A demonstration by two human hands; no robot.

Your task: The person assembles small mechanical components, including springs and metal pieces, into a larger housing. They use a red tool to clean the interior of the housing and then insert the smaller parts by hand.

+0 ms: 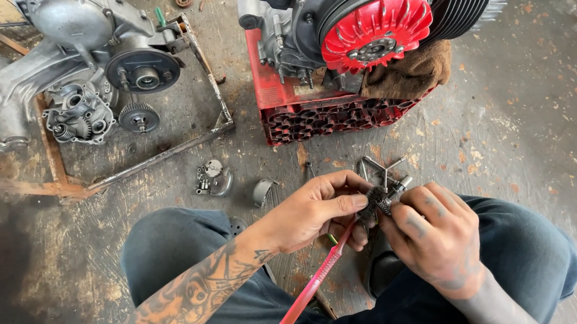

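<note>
Hands meet low and right of centre, over the person's knees. Left hand [315, 210] is closed around the head end of a red toothbrush [314, 280], whose handle trails down toward 7 o'clock. Right hand [430, 241] pinches a small dark geared shaft [385, 200], its pale metal tip pointing toward 1 o'clock; bristles and gear teeth touch between the two thumbs. By appearance, the step in hand is scrubbing grime from the gear; the next move would likely call for turning the shaft in the fingers so that uncleaned teeth face the bristles.

Just beyond the knuckles, loose metal rods [378, 167] lie on the stained floor [517, 129]. At 9 o'clock from the hands sit a small round fitting [213, 177] and a curved clip [263, 190]. Farther, at 12 o'clock, an engine with a red cooling fan [376, 30] rests on a red plastic crate [324, 117], a brown rag [411, 73] tucked beside it. At 10 o'clock a second, opened engine case [84, 69] lies in a rusty steel frame [169, 148].

Bristles and most gear teeth are hidden by the fingers; both engines are cut off by the upper edge.
</note>
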